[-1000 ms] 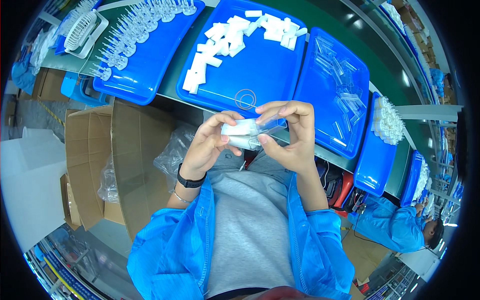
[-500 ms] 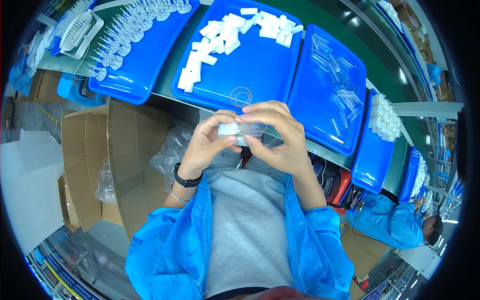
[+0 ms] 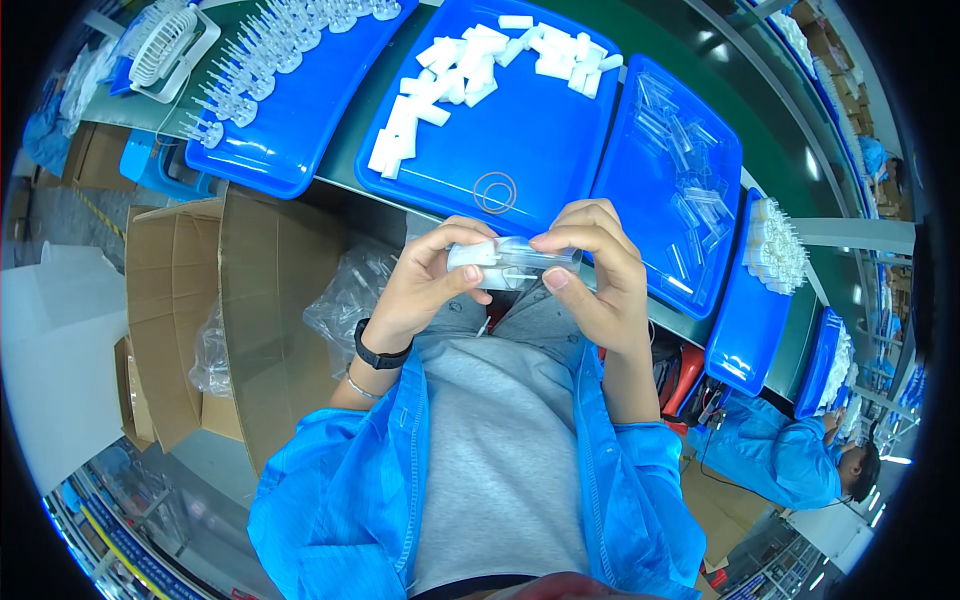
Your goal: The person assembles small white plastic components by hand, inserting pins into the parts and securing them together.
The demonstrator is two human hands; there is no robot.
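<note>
In front of my body, just off the near edge of the middle tray, my left hand (image 3: 420, 277) is closed on white plastic pieces (image 3: 469, 256), one above the other, pinched between thumb and fingers. My right hand (image 3: 603, 268) grips a clear plastic tube (image 3: 562, 262) by finger and thumb. The tube's left end meets the white pieces, and a thin pale rod shows between them. Fingers partly cover the join, so how far the parts go into each other I cannot tell.
The middle blue tray (image 3: 440, 180) bears several white blocks (image 3: 470, 60) and thin rings (image 3: 495, 192). Left of it, a tray (image 3: 270, 160) carries clear pronged parts; right, another (image 3: 650, 255) holds clear tubes. An open cardboard box (image 3: 275, 330) stands lower left. A co-worker (image 3: 770, 450) sits at right.
My right hand has moved right, away from my left, and more of the clear tube and the thin rod shows. The left hand keeps its hold on the white pieces.
</note>
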